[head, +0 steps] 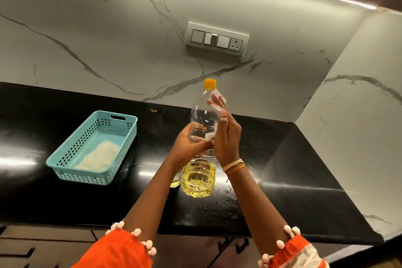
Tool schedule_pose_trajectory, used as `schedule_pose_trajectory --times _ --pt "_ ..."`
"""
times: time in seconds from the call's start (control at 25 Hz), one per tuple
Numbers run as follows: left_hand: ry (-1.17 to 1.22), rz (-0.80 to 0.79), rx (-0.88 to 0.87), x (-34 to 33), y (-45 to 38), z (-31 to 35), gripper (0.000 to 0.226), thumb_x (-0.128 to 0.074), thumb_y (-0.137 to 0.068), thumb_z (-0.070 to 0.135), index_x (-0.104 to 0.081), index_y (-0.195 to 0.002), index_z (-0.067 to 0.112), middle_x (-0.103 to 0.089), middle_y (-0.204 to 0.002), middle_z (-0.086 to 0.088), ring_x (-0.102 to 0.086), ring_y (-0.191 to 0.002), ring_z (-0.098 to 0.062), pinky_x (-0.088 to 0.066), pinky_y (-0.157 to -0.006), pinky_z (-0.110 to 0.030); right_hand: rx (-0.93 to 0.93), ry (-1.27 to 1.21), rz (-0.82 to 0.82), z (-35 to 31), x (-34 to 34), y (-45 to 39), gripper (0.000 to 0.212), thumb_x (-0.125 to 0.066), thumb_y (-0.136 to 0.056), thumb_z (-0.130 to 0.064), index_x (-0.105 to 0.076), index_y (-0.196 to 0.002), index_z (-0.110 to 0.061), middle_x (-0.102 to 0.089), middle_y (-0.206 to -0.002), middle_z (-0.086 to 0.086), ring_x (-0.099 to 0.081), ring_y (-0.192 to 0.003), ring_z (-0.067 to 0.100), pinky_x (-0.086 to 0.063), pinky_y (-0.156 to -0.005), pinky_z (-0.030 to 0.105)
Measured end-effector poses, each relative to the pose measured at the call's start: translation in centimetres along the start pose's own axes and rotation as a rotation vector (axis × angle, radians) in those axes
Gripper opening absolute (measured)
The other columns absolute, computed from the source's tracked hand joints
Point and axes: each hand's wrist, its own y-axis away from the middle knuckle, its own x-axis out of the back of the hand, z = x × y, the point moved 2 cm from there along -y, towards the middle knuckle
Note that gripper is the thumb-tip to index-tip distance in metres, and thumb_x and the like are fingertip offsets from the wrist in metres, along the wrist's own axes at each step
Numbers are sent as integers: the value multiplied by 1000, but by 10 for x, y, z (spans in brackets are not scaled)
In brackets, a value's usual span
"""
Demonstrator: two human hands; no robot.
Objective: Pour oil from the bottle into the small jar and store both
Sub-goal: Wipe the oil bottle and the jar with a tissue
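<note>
A clear plastic oil bottle [201,172] with a yellow cap [210,84] stands upright on the black counter [293,169], its lower third filled with yellow oil. My left hand [189,144] grips the bottle around its middle. My right hand [226,135] presses a white tissue [215,102] against the bottle's right side, fingers laid along it. A small jar [176,179] shows just left of the bottle's base, mostly hidden behind my left forearm.
A light blue perforated basket [65,160] with a white cloth inside sits on the counter to the left. A marble wall with a switch panel [217,38] rises behind. The counter ends at a wall corner on the right.
</note>
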Motion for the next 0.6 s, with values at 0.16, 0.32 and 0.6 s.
schedule_pose_trajectory --times 0.16,0.32,0.6 --pt "28 6 -23 6 5 -2 62 -79 -68 31 -54 -123 18 -70 -108 -9 -72 -94 -23 -59 -80 -37 81 165 -220 4 -8 -1 39 -34 -103 -25 -54 -133 -12 -38 -150 1 -28 -144 16 -28 -117 35" --pt "41 -33 1 7 13 -6 59 -80 -69 25 -52 -121 19 -70 -104 -6 -72 -88 -20 -60 -75 -33 -189 -60 -98 7 -12 -5 48 -33 -98 -47 -46 -138 -23 -46 -143 -3 -49 -128 12 -45 -102 26" --pt "87 -87 15 15 20 -4 61 -86 -63 29 -53 -115 26 -69 -105 -7 -72 -91 -23 -60 -76 -34 -419 -221 70 0 -24 -19 27 -29 -105 -22 -55 -106 -14 -65 -103 8 -66 -92 24 -54 -81 38"
